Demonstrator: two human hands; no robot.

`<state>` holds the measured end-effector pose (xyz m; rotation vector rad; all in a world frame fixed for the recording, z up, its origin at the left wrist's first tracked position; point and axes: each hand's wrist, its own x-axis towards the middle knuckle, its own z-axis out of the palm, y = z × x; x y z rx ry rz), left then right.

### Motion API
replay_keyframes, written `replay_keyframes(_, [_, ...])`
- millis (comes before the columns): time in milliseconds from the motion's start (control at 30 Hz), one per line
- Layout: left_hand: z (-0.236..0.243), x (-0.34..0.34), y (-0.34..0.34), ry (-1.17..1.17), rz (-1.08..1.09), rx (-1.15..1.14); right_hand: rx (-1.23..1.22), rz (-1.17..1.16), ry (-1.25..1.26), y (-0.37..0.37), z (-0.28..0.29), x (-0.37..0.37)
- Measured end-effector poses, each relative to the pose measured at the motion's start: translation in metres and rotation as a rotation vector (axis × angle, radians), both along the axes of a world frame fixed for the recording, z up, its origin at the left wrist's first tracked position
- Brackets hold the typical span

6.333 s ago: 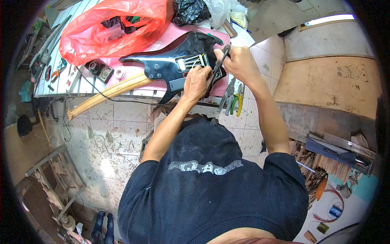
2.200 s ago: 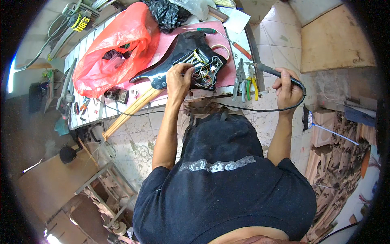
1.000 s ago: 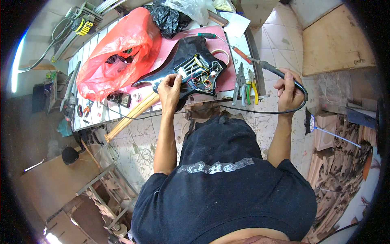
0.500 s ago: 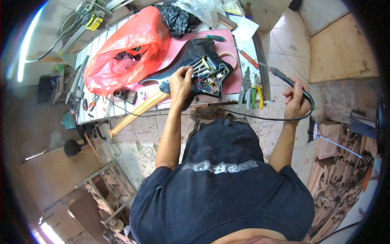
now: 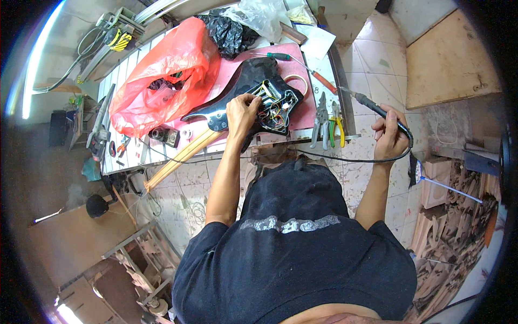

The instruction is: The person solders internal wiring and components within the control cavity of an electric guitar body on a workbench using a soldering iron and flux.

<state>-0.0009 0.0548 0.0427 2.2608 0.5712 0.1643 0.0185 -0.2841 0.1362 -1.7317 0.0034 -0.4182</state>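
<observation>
1. Guitar [image 5: 254,73], black-bodied, lies on a pink sheet [image 5: 306,110] on the bench [image 5: 322,63], right under the left hand [image 5: 242,112]; its wooden neck [image 5: 197,147] slants off below and left of that hand.
2. Left hand sits over the body, thumb and fingers drawn close; whether they grip something small, I cannot tell.
3. Loose wires [image 5: 276,112] crowd an open hollow just right of it.
4. Right hand [image 5: 390,135], well apart, is curled around a soldering iron [image 5: 371,105], which points up and left from it; a black cord [image 5: 356,160] loops beneath.
5. Between the hands, gray pliers [image 5: 321,121] lie beside green-and-yellow pliers [image 5: 337,124].
6. Farther off, up and left of the left hand, slumps a red plastic bag [image 5: 162,86].
</observation>
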Motion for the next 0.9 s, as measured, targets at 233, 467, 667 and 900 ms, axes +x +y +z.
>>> replay_keyframes(233, [0.001, -0.003, -0.004, -0.096, -0.046, -0.038, 0.021, 0.013, 0.012, 0.002, 0.002, 0.005])
replay_keyframes(467, [-0.010, -0.010, -0.006, -0.244, -0.079, 0.041, 0.047, -0.041, 0.067, 0.005, -0.009, 0.007])
replay_keyframes(667, [-0.004, -0.016, -0.011, -0.306, -0.093, 0.058, 0.053, -0.073, 0.018, 0.013, -0.009, 0.002])
replay_keyframes(900, [0.018, -0.076, 0.007, -0.316, 0.069, -0.096, 0.195, 0.075, -0.064, 0.055, 0.003, -0.009])
